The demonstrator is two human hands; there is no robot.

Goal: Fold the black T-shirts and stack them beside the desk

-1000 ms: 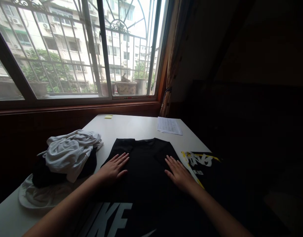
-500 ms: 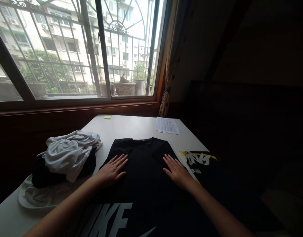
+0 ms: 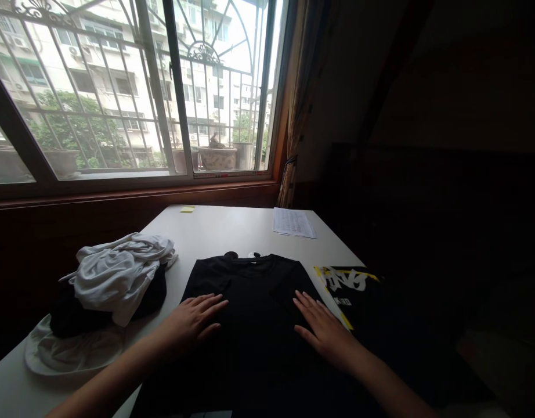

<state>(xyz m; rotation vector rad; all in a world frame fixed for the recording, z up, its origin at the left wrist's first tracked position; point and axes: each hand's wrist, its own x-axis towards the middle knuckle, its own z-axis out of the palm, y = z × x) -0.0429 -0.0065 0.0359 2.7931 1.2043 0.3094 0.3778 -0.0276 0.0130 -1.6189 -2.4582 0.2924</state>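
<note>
A black T-shirt lies spread out in front of me, its neckline at the far end. On its left part rests my left hand, palm down with the fingers stretched out. My right hand lies flat on the shirt's right part, fingers straight and a little apart. Neither hand grips the cloth. Only a sliver of the white print on the shirt shows at the bottom edge of the view. Small dark and white bits show just behind the neckline; I cannot make out what they are.
On the left of the white table is a heap of clothes with a white garment on top. To the right lies a black garment with yellow and white print. Printed papers and a yellow note lie near the window.
Both hands and the black T-shirt have moved toward me. Most of the white print has gone out of view at the bottom, and small items now show behind the neckline.
</note>
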